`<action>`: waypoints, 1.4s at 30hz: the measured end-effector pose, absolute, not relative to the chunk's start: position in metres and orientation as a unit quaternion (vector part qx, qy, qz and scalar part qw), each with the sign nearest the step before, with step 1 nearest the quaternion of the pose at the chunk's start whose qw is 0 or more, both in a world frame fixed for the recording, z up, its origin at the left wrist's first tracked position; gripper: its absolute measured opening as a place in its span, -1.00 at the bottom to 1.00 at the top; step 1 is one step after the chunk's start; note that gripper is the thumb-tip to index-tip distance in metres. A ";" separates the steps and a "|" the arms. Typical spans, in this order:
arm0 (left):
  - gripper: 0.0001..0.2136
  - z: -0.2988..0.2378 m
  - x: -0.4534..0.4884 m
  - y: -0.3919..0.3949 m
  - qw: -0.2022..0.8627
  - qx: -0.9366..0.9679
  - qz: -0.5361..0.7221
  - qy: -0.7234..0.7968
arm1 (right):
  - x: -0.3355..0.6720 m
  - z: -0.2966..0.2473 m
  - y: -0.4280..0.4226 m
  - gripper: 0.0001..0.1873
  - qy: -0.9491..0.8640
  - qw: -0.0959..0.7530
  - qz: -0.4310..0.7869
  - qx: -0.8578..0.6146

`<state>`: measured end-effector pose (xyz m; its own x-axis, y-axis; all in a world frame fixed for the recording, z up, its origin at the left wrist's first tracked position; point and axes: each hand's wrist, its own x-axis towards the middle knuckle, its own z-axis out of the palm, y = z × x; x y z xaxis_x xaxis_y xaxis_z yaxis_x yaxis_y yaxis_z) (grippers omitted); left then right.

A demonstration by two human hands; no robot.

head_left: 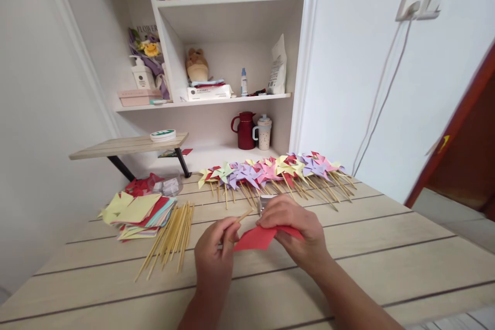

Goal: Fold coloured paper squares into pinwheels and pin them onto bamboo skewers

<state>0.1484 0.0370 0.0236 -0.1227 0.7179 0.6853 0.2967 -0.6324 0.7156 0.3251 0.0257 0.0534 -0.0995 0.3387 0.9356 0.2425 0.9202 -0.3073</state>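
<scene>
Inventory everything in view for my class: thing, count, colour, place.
Table: one, beige, foreground
Pinwheels: many, multicoloured, table's back
Paper pile: one, multicoloured, table's left
Loose sticks: many, tan, beside pile
Held stick: one, tan, left hand
Held paper: one, red, right hand
Stand: one, beige, back left
Round tub: one, white-green, on stand
Jug: one, dark red, lower shelf
Cup: one, cream, beside jug
Other shelf items: several, multicoloured, above jug
Wall plates: two, white, right
Left hand: one, bare, centre
Right hand: one, bare, centre

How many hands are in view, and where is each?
2: the left hand, pinching a thin stick, and the right hand, holding red paper, both over the table.
</scene>
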 end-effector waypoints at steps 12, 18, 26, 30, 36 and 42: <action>-0.67 0.026 0.149 0.029 0.268 0.650 0.593 0.392 | 0.323 0.055 0.027 -0.88 -0.742 0.639 0.021 -0.203; -0.66 0.029 0.153 0.027 0.305 0.653 0.581 0.378 | 0.322 0.056 0.026 -0.87 -0.746 0.635 0.018 -0.200; -0.69 0.024 0.152 0.029 0.296 0.692 0.562 0.343 | 0.321 0.057 0.024 -0.86 -0.736 0.644 0.020 -0.207; -0.71 0.024 0.151 0.030 0.278 0.702 0.558 0.344 | 0.321 0.059 0.023 -0.86 -0.735 0.645 0.018 -0.209; -0.73 0.021 0.151 0.031 0.260 0.700 0.564 0.353 | 0.322 0.058 0.023 -0.84 -0.733 0.646 0.025 -0.211; -0.72 0.018 0.151 0.031 0.227 0.703 0.570 0.359 | 0.323 0.056 0.024 -0.86 -0.733 0.645 0.031 -0.212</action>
<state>0.1513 0.0312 0.0181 0.0918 0.7641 0.6385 0.2463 -0.6387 0.7290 0.3229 0.0239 0.0561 -0.0776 0.3506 0.9333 0.2718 0.9081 -0.3185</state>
